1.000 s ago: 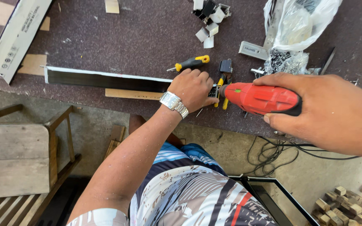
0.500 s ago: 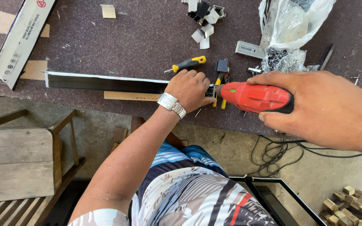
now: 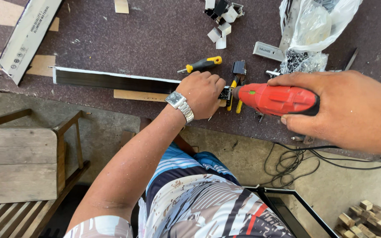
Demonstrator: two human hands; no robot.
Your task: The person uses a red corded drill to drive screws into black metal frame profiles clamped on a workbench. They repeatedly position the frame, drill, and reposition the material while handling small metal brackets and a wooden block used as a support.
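- The left hand [image 3: 203, 93], a metal-link wristwatch [image 3: 180, 105] on its wrist, is curled down over the right end of a long, dark aluminium profile [image 3: 111, 81] with a pale upper edge, pressing it onto the table [image 3: 146, 35]
- The right hand [image 3: 345, 110] is wrapped tight around the smooth red plastic body of a power drill [image 3: 276, 99], whose nose points toward 9 o'clock and meets the profile's end just beside the left hand's knuckles
- The profile lies flat, running from the left hand out toward 9 o'clock, on a rough, dark purplish table surface; a thin strip of pale wood [image 3: 140, 95] sits touching its near edge
- At 12 o'clock from the left hand lies a screwdriver [image 3: 201, 64] with a yellow-and-black handle; just beside the drill's nose, yellow-handled pliers [image 3: 232, 90] lie under it
- At 1 o'clock, small white and dark angular offcuts [image 3: 221, 20] are scattered near the table's far edge
- At 2 o'clock from the drill, a crumpled clear plastic bag [image 3: 314, 26] holds small dark screws [image 3: 300, 61]
- A long white printed box [image 3: 27, 37] lies at an angle at 10 o'clock
- A black cable [image 3: 296, 158] loops on the concrete floor at 5 o'clock; a weathered wooden chair [image 3: 18, 167] stands at 8 o'clock
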